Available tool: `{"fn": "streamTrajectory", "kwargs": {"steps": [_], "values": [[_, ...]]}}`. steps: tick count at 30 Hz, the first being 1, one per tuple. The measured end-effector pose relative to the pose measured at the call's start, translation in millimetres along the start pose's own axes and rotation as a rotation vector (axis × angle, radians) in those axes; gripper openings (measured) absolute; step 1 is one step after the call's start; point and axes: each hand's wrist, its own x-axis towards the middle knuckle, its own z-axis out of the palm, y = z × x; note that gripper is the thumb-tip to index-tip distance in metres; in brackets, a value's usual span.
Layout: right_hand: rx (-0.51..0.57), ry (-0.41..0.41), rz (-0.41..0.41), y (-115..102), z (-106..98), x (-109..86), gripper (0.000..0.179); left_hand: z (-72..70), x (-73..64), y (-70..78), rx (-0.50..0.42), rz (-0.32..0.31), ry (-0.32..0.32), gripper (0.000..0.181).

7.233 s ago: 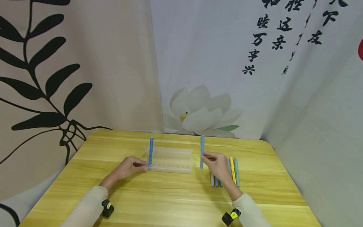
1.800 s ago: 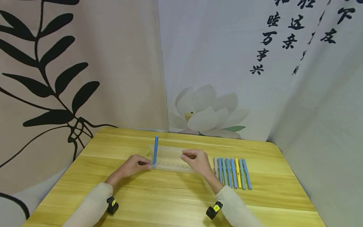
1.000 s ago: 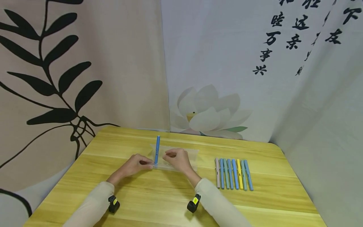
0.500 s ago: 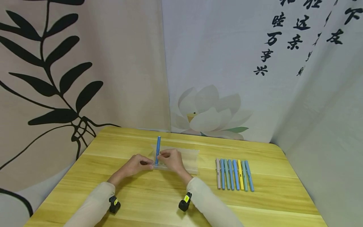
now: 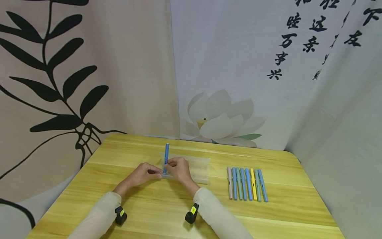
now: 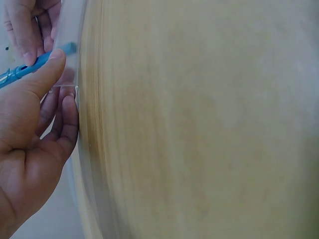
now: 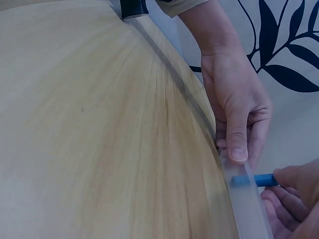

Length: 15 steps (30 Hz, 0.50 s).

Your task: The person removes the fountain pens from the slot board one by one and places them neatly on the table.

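Observation:
A clear plastic pen rack (image 5: 200,169) with a notched edge sits mid-table. At its left end a blue pen (image 5: 166,151) stands nearly upright, its lower end inside the rack's front strip. My left hand (image 5: 145,174) grips the rack's left corner between thumb and fingers; in the left wrist view the thumb overlaps the pen (image 6: 15,73). Thumb and fingertips of my right hand (image 5: 180,169) pinch the pen's lower half. The right wrist view has the pen's end (image 7: 244,180) showing through the frosted strip (image 7: 246,209).
To the right, several pens lie side by side: a pinkish-grey pen (image 5: 229,182) at the left, a yellow pen (image 5: 253,184), and blue and green ones. The wooden table (image 5: 167,212) ends at a fabric backdrop (image 5: 137,83). Each wrist wears a small black camera (image 5: 192,214).
My right hand first held another blue pen, which now lies at the row's right end. It then moved left over the rack and took hold of the upright pen. My left hand stayed put.

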Motion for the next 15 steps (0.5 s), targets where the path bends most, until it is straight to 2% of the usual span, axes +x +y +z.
{"fn": "streamTrajectory", "kwargs": {"steps": [8, 15], "values": [[0.007, -0.001, -0.007, 0.5, -0.3, -0.2, 0.013, -0.4, 0.2, 1.8, 0.014, -0.003, 0.001, 0.028], [-0.001, 0.03, -0.033, -1.5, -0.7, 1.6, 0.017, 0.0, 0.3, 1.6, 0.015, -0.007, 0.005, 0.028]]}}
